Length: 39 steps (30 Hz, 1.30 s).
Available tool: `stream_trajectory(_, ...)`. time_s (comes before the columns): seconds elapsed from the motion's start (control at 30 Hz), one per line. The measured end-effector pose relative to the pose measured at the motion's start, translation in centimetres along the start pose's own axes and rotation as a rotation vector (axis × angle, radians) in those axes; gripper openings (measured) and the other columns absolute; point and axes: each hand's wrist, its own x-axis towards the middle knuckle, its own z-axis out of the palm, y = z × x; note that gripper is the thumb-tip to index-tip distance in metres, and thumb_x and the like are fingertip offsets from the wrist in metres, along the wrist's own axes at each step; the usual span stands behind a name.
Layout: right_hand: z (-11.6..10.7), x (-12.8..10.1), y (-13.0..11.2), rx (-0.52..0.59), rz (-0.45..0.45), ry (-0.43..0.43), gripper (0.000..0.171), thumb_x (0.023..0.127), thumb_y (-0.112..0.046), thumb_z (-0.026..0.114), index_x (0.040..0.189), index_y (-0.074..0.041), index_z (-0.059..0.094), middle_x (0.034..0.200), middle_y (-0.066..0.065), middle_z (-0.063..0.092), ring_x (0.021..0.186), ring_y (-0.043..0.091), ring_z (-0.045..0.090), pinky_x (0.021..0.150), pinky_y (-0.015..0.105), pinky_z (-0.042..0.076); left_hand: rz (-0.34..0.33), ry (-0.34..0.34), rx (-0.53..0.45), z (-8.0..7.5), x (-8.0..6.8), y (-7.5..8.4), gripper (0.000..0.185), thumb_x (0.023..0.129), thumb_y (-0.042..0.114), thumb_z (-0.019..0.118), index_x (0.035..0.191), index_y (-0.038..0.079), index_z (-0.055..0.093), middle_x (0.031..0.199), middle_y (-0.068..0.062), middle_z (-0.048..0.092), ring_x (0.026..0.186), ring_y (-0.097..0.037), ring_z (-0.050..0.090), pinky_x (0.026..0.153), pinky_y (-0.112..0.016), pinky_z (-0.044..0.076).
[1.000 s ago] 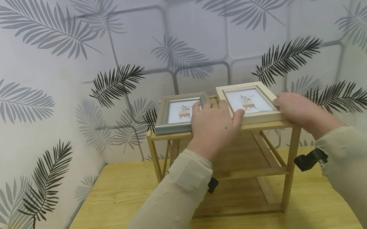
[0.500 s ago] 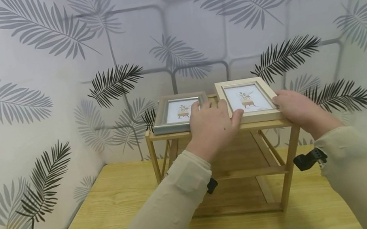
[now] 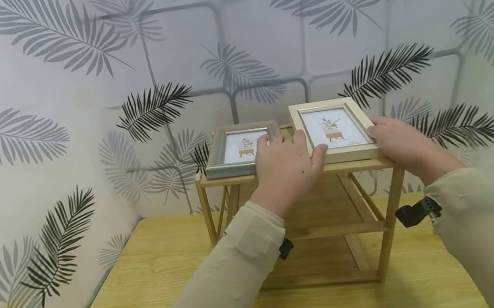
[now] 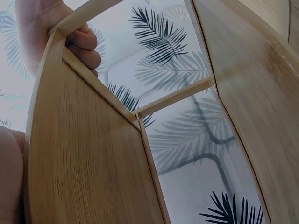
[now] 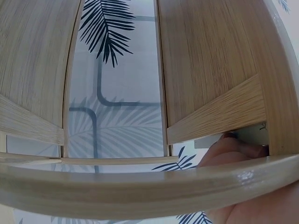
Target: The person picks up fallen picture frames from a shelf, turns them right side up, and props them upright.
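Observation:
A cream picture frame (image 3: 335, 130) with a plant print rests on the right side of the top of a small bamboo shelf (image 3: 391, 217), its far edge tilted up. My left hand (image 3: 286, 167) holds its near left corner, thumb on top. My right hand (image 3: 399, 143) grips its right edge. In the left wrist view curled fingers (image 4: 82, 43) wrap a pale strip above the shelf's underside (image 4: 84, 158). The right wrist view shows the frame's cream rim (image 5: 140, 186) and a fingertip (image 5: 232, 148) beneath it.
A silver picture frame (image 3: 240, 149) lies flat on the shelf's left side, close to my left hand's fingers. The shelf stands on a wooden table (image 3: 160, 281), near the leaf-patterned wall (image 3: 73, 95) that closes the back and left side.
The cream frame's far edge has risen a little, so the frame stands steeper. Both hands have stayed on it and shifted slightly up.

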Motion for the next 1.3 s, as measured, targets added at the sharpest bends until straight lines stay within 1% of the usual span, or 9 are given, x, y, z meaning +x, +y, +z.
stream_trajectory(0.13, 0.12, 0.09, -0.01, -0.005, -0.003, 0.01, 0.065, 0.109, -0.041, 0.02, 0.162, -0.003, 0.012, 0.154, 0.028, 0.034, 0.131, 0.045, 0.041, 0.11, 0.069, 0.023, 0.0, 0.023, -0.005, 0.06, -0.02, -0.01, 0.072, 0.104, 0.063, 0.016, 0.143, 0.015, 0.054, 0.141, -0.006, 0.059, 0.137, -0.025, 0.046, 0.116, -0.049, 0.026)
stream_trajectory(0.27, 0.18, 0.12, 0.14, 0.016, -0.008, 0.008, 0.064, 0.109, -0.041, 0.019, 0.163, -0.009, 0.009, 0.157, 0.027, 0.031, 0.135, 0.045, 0.037, 0.112, 0.068, 0.02, -0.003, 0.041, -0.009, 0.15, -0.04, -0.01, 0.07, 0.104, 0.063, 0.018, 0.138, 0.016, 0.056, 0.137, -0.004, 0.061, 0.132, -0.022, 0.05, 0.113, -0.049, 0.029)
stream_trajectory(0.37, 0.17, 0.14, 0.17, 0.032, -0.011, 0.001, 0.063, 0.109, -0.042, 0.019, 0.164, -0.013, 0.008, 0.159, 0.025, 0.03, 0.138, 0.045, 0.035, 0.112, 0.068, 0.018, -0.004, 0.039, -0.011, 0.17, -0.05, 0.01, 0.069, 0.104, 0.064, 0.019, 0.138, 0.016, 0.056, 0.137, -0.004, 0.061, 0.132, -0.022, 0.05, 0.113, -0.049, 0.03)
stream_trajectory(0.53, 0.19, 0.07, 0.05, 0.034, -0.016, -0.002, 0.062, 0.109, -0.042, 0.02, 0.164, -0.015, 0.008, 0.16, 0.024, 0.027, 0.14, 0.045, 0.032, 0.113, 0.068, 0.016, -0.002, 0.038, -0.019, 0.23, -0.11, 0.0, 0.069, 0.104, 0.064, 0.02, 0.137, 0.016, 0.056, 0.136, -0.004, 0.061, 0.131, -0.022, 0.05, 0.112, -0.048, 0.032)
stream_trajectory(0.77, 0.18, -0.11, -0.12, 0.053, -0.009, 0.005, 0.062, 0.109, -0.043, 0.021, 0.164, -0.021, 0.005, 0.163, 0.02, 0.023, 0.147, 0.044, 0.021, 0.114, 0.069, 0.01, 0.019, 0.078, -0.019, 0.36, -0.15, -0.17, 0.068, 0.104, 0.063, 0.023, 0.139, 0.014, 0.055, 0.135, -0.002, 0.062, 0.13, -0.018, 0.051, 0.107, -0.045, 0.037)
stream_trajectory(0.83, 0.15, -0.1, -0.11, 0.05, -0.016, 0.007, 0.062, 0.108, -0.043, 0.021, 0.164, -0.021, 0.005, 0.164, 0.02, 0.023, 0.148, 0.044, 0.02, 0.114, 0.069, 0.01, 0.024, 0.084, -0.018, 0.35, -0.14, -0.19, 0.068, 0.104, 0.063, 0.023, 0.139, 0.014, 0.055, 0.135, -0.002, 0.062, 0.13, -0.017, 0.051, 0.106, -0.043, 0.038)
stream_trajectory(0.93, 0.08, -0.06, -0.08, 0.054, -0.024, 0.009, 0.062, 0.109, -0.043, 0.021, 0.164, -0.02, 0.006, 0.163, 0.02, 0.025, 0.146, 0.043, 0.023, 0.114, 0.068, 0.011, 0.026, 0.087, -0.018, 0.31, -0.11, -0.2, 0.068, 0.104, 0.062, 0.024, 0.14, 0.014, 0.054, 0.135, -0.001, 0.062, 0.13, -0.017, 0.051, 0.104, -0.042, 0.039)
stream_trajectory(1.13, 0.09, -0.06, -0.04, 0.072, -0.019, 0.015, 0.064, 0.109, -0.043, 0.022, 0.164, -0.016, 0.006, 0.159, 0.022, 0.03, 0.139, 0.042, 0.033, 0.114, 0.067, 0.015, 0.017, 0.073, -0.022, 0.28, -0.04, -0.18, 0.068, 0.104, 0.063, 0.024, 0.144, 0.014, 0.052, 0.14, -0.001, 0.059, 0.133, -0.016, 0.049, 0.106, -0.043, 0.038)
stream_trajectory(1.3, 0.17, -0.17, -0.09, 0.073, -0.019, 0.023, 0.065, 0.108, -0.044, 0.022, 0.164, -0.015, 0.005, 0.158, 0.022, 0.031, 0.138, 0.041, 0.034, 0.114, 0.067, 0.016, 0.014, 0.072, -0.024, 0.32, -0.04, -0.15, 0.068, 0.104, 0.062, 0.025, 0.146, 0.014, 0.05, 0.141, 0.0, 0.059, 0.133, -0.016, 0.049, 0.106, -0.042, 0.038)
